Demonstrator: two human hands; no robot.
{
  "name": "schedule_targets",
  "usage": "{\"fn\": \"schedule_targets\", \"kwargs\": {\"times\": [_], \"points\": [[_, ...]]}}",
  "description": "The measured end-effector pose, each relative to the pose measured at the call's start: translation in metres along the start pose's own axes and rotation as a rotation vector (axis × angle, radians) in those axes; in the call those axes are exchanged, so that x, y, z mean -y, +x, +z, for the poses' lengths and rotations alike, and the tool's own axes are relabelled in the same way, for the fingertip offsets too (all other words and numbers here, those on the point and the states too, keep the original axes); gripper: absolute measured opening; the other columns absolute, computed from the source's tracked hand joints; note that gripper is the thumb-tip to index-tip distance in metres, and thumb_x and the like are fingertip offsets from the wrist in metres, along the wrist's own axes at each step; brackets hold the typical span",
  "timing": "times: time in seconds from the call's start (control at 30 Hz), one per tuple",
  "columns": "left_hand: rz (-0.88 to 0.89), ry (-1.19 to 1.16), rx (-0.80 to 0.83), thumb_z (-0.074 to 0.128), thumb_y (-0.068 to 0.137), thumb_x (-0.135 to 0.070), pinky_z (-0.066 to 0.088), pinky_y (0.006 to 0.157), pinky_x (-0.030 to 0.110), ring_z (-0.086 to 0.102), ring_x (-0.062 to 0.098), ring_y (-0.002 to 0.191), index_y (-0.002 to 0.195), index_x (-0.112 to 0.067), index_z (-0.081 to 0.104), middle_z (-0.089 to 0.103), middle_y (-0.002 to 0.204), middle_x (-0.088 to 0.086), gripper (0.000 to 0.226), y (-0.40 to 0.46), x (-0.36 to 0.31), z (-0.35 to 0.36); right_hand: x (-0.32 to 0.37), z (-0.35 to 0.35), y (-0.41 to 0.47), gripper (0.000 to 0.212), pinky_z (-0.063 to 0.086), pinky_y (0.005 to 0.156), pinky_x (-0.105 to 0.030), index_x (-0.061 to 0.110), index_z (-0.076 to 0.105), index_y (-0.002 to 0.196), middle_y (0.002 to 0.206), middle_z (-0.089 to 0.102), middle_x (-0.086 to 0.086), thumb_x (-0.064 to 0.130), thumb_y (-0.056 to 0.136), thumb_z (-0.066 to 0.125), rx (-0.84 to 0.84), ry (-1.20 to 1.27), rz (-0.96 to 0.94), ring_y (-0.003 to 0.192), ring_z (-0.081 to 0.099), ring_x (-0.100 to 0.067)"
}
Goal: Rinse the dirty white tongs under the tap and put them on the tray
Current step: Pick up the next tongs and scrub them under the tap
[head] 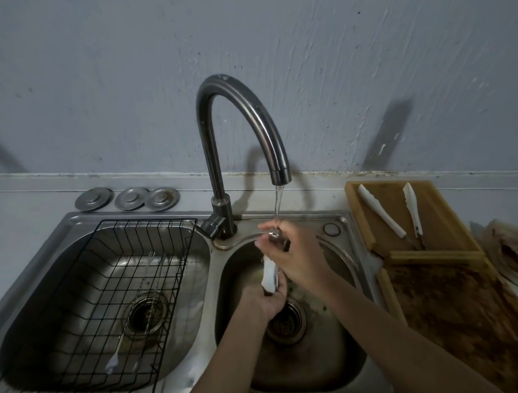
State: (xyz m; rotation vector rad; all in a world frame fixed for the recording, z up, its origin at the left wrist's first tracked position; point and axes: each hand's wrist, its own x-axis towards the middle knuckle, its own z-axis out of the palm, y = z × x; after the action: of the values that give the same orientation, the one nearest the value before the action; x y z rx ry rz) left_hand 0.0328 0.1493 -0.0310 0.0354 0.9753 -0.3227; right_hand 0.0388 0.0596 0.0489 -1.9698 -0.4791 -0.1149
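White tongs stand nearly upright over the right sink basin. My left hand grips their lower end from below. My right hand is closed around their upper end, where the stream from the curved tap lands. Most of the tongs' upper part is hidden by my right fingers. To the right stands a wooden tray holding two more white tongs.
A black wire rack with thin utensils sits in the left basin. Three metal sink plugs lie behind it. A stained wooden board and a dirty plate are at the right, in front of and beside the tray.
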Motion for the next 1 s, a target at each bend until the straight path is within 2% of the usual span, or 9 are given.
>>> {"fn": "schedule_targets", "kwargs": {"times": [0.1, 0.23, 0.37, 0.5, 0.57, 0.67, 0.8, 0.9, 1.0], "points": [[-0.010, 0.036, 0.016, 0.041, 0.098, -0.027, 0.053, 0.087, 0.033, 0.065, 0.026, 0.084, 0.114, 0.002, 0.058, 0.066, 0.103, 0.015, 0.038, -0.002, 0.002, -0.003, -0.002, 0.010, 0.002, 0.010, 0.051, 0.061, -0.014, 0.012, 0.054, 0.089, 0.072, 0.066, 0.004, 0.020, 0.087, 0.060, 0.058, 0.079, 0.045, 0.065, 0.065, -0.003], [-0.039, 0.026, -0.060, 0.038, 0.099, -0.021, 0.056, 0.083, 0.033, 0.062, 0.033, 0.074, 0.115, 0.008, 0.050, 0.060, 0.097, 0.024, 0.035, -0.005, 0.010, -0.003, -0.002, 0.009, 0.006, 0.019, 0.049, 0.052, -0.019, 0.022, 0.050, 0.079, 0.058, 0.060, 0.003, 0.036, 0.091, 0.048, 0.000, 0.086, 0.092, 0.052, 0.062, -0.009], [-0.035, -0.015, -0.105, 0.041, 0.097, -0.022, 0.056, 0.073, 0.035, 0.061, 0.036, 0.066, 0.096, 0.012, 0.054, 0.057, 0.086, 0.028, 0.036, -0.007, 0.007, -0.003, 0.003, -0.001, 0.012, 0.029, 0.055, 0.063, -0.028, 0.008, 0.059, 0.079, 0.070, 0.069, -0.009, 0.029, 0.094, 0.046, 0.158, 0.096, 0.154, 0.066, 0.069, -0.016], [0.160, 0.106, -0.085, 0.033, 0.099, -0.016, 0.047, 0.098, 0.039, 0.062, 0.037, 0.096, 0.114, 0.005, 0.057, 0.062, 0.110, 0.024, 0.035, -0.006, -0.015, -0.005, 0.000, -0.027, 0.006, 0.024, 0.042, 0.045, -0.018, 0.009, 0.068, 0.083, 0.064, 0.065, 0.012, 0.026, 0.091, 0.055, 0.364, -0.249, 0.072, 0.046, 0.054, -0.004], [0.270, 0.191, -0.071, 0.034, 0.098, -0.016, 0.043, 0.101, 0.047, 0.058, 0.038, 0.091, 0.118, 0.003, 0.052, 0.058, 0.110, 0.020, 0.033, -0.006, -0.025, -0.003, -0.004, -0.038, 0.001, 0.027, 0.040, 0.045, -0.021, 0.004, 0.068, 0.083, 0.068, 0.068, 0.010, 0.025, 0.091, 0.052, 0.528, -0.452, 0.037, 0.044, 0.049, -0.004], [0.420, 0.316, -0.072, 0.039, 0.099, -0.027, 0.047, 0.088, 0.051, 0.056, 0.032, 0.082, 0.130, -0.004, 0.041, 0.054, 0.089, 0.015, 0.038, -0.010, -0.031, 0.010, -0.010, -0.038, -0.010, 0.034, 0.050, 0.063, -0.035, 0.013, 0.064, 0.101, 0.084, 0.067, -0.004, 0.041, 0.089, 0.048, 0.609, -0.775, -0.025, 0.068, 0.060, -0.016], [0.591, 0.518, -0.007, 0.036, 0.100, -0.030, 0.050, 0.062, 0.041, 0.060, 0.028, 0.075, 0.125, -0.013, 0.040, 0.057, 0.087, 0.014, 0.031, -0.021, -0.027, 0.025, -0.026, -0.020, -0.025, 0.037, 0.038, 0.053, -0.032, 0.016, 0.051, 0.097, 0.088, 0.058, -0.004, 0.051, 0.089, 0.043, 0.541, -0.812, 0.046, 0.068, 0.054, -0.018], [0.578, 0.759, -0.056, 0.031, 0.099, -0.042, 0.050, 0.082, 0.048, 0.059, 0.033, 0.087, 0.123, -0.007, 0.043, 0.058, 0.097, 0.019, 0.044, -0.028, -0.040, 0.028, -0.038, -0.016, -0.036, 0.021, 0.035, 0.047, -0.027, 0.024, 0.042, 0.086, 0.076, 0.053, 0.006, 0.043, 0.094, 0.037, 0.503, -0.645, 0.146, 0.060, 0.052, -0.012], [0.814, 1.247, -0.342, 0.046, 0.094, -0.038, 0.044, 0.097, 0.049, 0.054, 0.041, 0.111, 0.125, 0.006, 0.046, 0.056, 0.121, 0.027, 0.054, -0.027, -0.060, 0.015, -0.044, -0.015, -0.049, 0.021, 0.034, 0.044, -0.023, 0.026, 0.042, 0.082, 0.069, 0.053, 0.007, 0.039, 0.096, 0.032, 0.411, -0.600, 0.187, 0.056, 0.052, -0.008]]}}
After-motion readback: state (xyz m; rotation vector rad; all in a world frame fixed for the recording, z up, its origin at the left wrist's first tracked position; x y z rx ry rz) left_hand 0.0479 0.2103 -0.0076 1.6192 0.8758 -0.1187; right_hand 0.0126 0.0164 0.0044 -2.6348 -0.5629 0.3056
